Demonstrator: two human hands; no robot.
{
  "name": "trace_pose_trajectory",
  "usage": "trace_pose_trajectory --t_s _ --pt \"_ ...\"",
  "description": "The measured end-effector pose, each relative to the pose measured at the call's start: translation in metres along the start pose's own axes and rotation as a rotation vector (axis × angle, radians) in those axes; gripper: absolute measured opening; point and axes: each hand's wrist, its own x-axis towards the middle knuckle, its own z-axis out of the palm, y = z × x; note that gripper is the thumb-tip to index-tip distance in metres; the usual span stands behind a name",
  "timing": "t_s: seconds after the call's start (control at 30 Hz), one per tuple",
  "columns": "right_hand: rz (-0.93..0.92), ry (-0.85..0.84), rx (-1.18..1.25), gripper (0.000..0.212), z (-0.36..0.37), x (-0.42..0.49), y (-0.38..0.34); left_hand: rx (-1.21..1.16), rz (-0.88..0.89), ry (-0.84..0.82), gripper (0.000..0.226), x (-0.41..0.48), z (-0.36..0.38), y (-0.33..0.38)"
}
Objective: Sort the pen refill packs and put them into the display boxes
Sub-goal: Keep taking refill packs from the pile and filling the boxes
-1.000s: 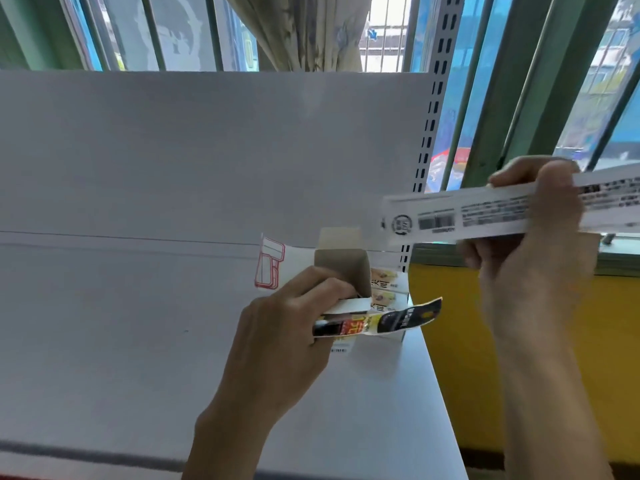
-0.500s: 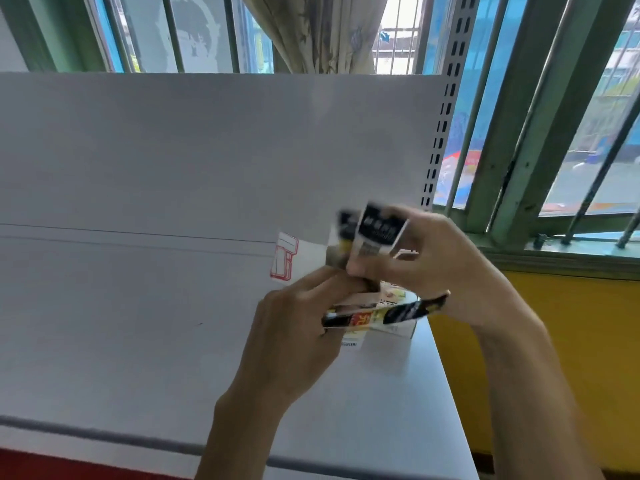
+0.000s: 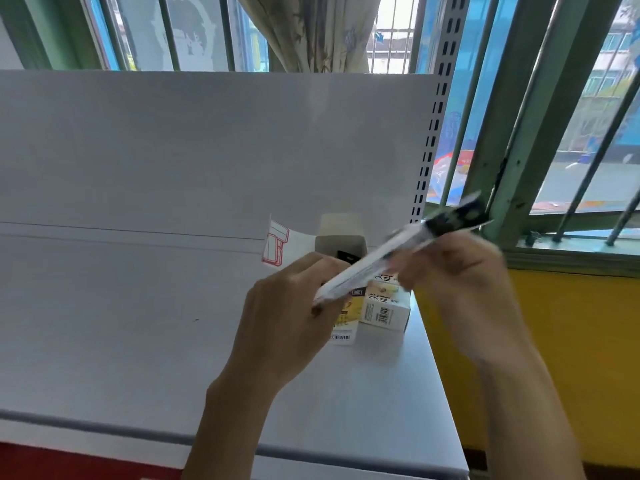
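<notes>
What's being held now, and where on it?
One refill pack, both hands: left hand at its lower white end, right hand around the middle; black end free.

Daylight comes in through the window [image 3: 588, 126] behind and to the right, and the scene is bright overall. The pane beside the curtain [image 3: 311, 32] is blown out to near white. The white back panel [image 3: 207, 150] is evenly lit with a faint sheen. Shadows are soft: a pale one lies on the shelf [image 3: 104, 358] just in front of the display box [image 3: 384, 315]. The right hand [image 3: 460, 282] and the refill pack [image 3: 374, 265] it holds are smeared by motion blur, and the pack's print is unreadable. The left hand [image 3: 287, 317] is sharper. Wide-angle distortion tilts the window bars and bows the shelf's front edge — most strongly toward the corners.
</notes>
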Motion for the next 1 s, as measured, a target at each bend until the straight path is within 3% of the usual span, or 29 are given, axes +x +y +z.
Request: trace_pose_trajectory --t_s 0.1,0.2,0.3,0.43,0.5,0.6,0.77,0.9,1.0 --pt "-0.175 0.317 0.182 0.01 -0.03 0.003 -0.012 -0.026 -0.035 -0.022 0.017 -0.004 -0.003 -0.001" --pt "-0.306 0.448 0.085 0.021 -0.038 0.007 -0.022 -0.027 -0.029 -0.019 0.017 -0.007 -0.001 0.002" --pt "-0.316 0.358 -0.197 0.01 -0.021 0.008 -0.025 -0.008 -0.019 -0.028 0.016 -0.007 0.001 0.006" --pt "-0.027 0.002 -0.644 0.024 0.004 0.016 0.003 -0.023 0.025 -0.009 0.016 -0.005 0.001 0.007" --pt "0.01 0.013 -0.606 0.024 0.009 0.016 0.016 -0.033 0.034 0.019 0.021 -0.003 0.0 0.006" --pt "-0.006 0.133 -0.412 0.042 0.005 0.013 0.02 -0.095 0.012 0.069 0.024 -0.003 -0.002 0.001" --pt "0.092 -0.13 -0.089 0.032 0.009 0.014 0.03 -0.108 -0.006 0.142 0.031 0.003 0.006 -0.004" --pt "0.101 0.083 0.009 0.027 0.016 0.014 0.04 -0.194 -0.102 0.264 0.071 0.002 0.019 0.002" --pt "0.135 0.254 -0.103 0.027 0.025 0.017 0.045 -0.186 -0.234 0.36 0.079 -0.011 0.039 0.006"
